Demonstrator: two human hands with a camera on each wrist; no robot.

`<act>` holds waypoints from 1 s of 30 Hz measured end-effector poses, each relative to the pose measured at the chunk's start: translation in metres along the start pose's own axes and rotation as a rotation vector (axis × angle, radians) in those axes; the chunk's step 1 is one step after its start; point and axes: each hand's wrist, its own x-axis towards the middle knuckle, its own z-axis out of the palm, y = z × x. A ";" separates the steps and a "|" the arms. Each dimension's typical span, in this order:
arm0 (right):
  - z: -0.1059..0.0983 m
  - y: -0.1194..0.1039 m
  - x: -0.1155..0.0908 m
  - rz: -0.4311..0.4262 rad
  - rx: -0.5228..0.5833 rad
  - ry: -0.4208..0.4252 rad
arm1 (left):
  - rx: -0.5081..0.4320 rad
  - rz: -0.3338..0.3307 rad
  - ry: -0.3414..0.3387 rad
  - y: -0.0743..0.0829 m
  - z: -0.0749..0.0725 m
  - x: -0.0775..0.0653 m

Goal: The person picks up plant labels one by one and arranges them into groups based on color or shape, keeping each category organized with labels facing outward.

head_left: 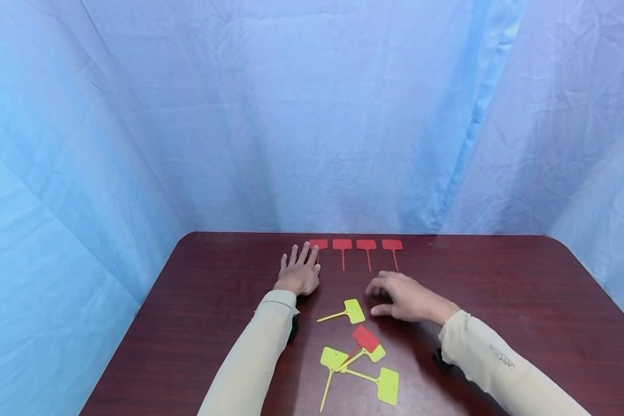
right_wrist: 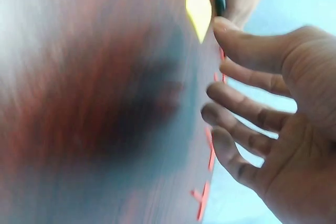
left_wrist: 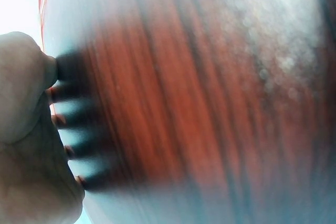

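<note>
My left hand lies with fingers spread, its fingertips over the left edge and stem of a red T-shaped plant tag at the back of the table. To the right of that tag stand three more in a row: a red tag, another red tag and a last red tag. My right hand hovers below the row's right end, fingers loosely bent and holding nothing; the right wrist view shows gaps between its fingers. Nearest to its thumb is a yellow tag lying on its side.
Closer to me, a red tag overlaps a yellow tag, beside another yellow tag and a yellow tag at the lower right. The dark wooden table ends at a blue curtain.
</note>
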 end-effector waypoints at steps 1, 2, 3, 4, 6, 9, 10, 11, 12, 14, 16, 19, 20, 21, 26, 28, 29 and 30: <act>0.001 -0.005 -0.001 -0.024 0.007 -0.023 | 0.000 0.002 0.003 0.000 0.000 0.000; 0.003 -0.010 -0.002 -0.040 0.020 -0.050 | -0.001 0.003 0.007 -0.001 0.000 0.000; 0.004 -0.015 -0.003 -0.061 0.032 -0.075 | -0.002 0.005 0.011 -0.001 0.000 0.000; 0.005 -0.019 -0.005 -0.074 0.043 -0.102 | 0.000 0.006 0.012 -0.001 -0.001 0.000; 0.007 -0.028 -0.007 -0.089 0.056 -0.148 | 0.000 0.010 0.018 -0.001 -0.001 -0.001; 0.009 -0.038 -0.010 -0.099 0.055 -0.201 | 0.000 0.015 0.018 -0.002 -0.002 -0.001; 0.009 -0.041 -0.011 -0.099 0.046 -0.214 | -0.001 0.016 0.018 -0.001 -0.002 -0.001; 0.010 -0.044 -0.011 -0.103 0.034 -0.221 | -0.002 0.016 0.019 -0.001 -0.002 -0.001; 0.010 -0.046 -0.012 -0.106 0.021 -0.228 | -0.002 0.017 0.018 -0.001 -0.002 -0.002; 0.010 -0.049 -0.012 -0.108 -0.007 -0.237 | -0.004 0.015 0.019 -0.001 -0.002 -0.002; 0.011 -0.050 -0.012 -0.113 -0.029 -0.241 | -0.003 0.013 0.018 0.000 -0.002 -0.002; 0.012 -0.051 -0.011 -0.117 -0.049 -0.240 | 0.003 0.008 0.013 0.000 -0.002 -0.002; 0.013 -0.051 -0.011 -0.117 -0.053 -0.238 | 0.004 0.007 0.011 0.001 -0.002 -0.002; 0.013 -0.051 -0.011 -0.118 -0.056 -0.236 | 0.007 0.006 0.011 0.001 -0.002 -0.002; 0.015 -0.050 -0.011 -0.126 -0.057 -0.218 | 0.006 0.004 0.010 0.001 -0.003 -0.002; 0.015 -0.050 -0.011 -0.123 -0.054 -0.214 | 0.008 0.003 0.006 0.001 -0.002 -0.002; 0.015 -0.050 -0.011 -0.123 -0.051 -0.212 | 0.008 0.002 0.005 0.001 -0.002 -0.002; 0.015 -0.050 -0.012 -0.122 -0.048 -0.210 | 0.007 0.002 0.003 0.001 -0.002 -0.002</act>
